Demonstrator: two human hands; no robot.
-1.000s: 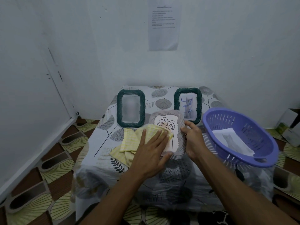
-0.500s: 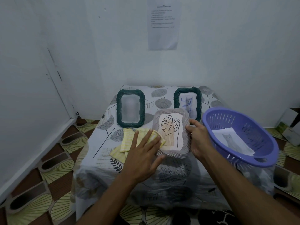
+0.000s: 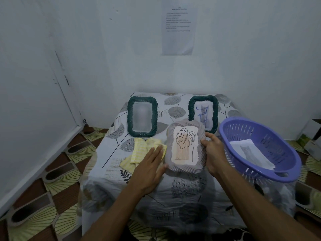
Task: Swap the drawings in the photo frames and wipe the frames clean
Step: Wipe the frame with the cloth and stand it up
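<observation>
A grey ribbed photo frame (image 3: 184, 166) with a leaf drawing (image 3: 185, 144) lies tilted on the table. My right hand (image 3: 214, 153) grips its right edge. My left hand (image 3: 149, 169) presses flat on a yellow checked cloth (image 3: 139, 150) just left of the frame, thumb near the frame's lower left corner. Two dark green frames stand at the back: the left one (image 3: 142, 117) shows a blurred picture, the right one (image 3: 203, 115) a blue line drawing.
A purple slotted basket (image 3: 260, 148) sits at the table's right with a paper cat drawing (image 3: 251, 153) inside. The small table (image 3: 173, 193) wears a leaf-print cover and stands against white walls. A printed sheet (image 3: 178, 26) hangs on the wall. Boxes (image 3: 311, 136) lie at far right.
My left hand has slid the cloth off the grey frame's glass to its left side, uncovering the whole leaf drawing. My right hand has kept its hold on the frame's right edge.
</observation>
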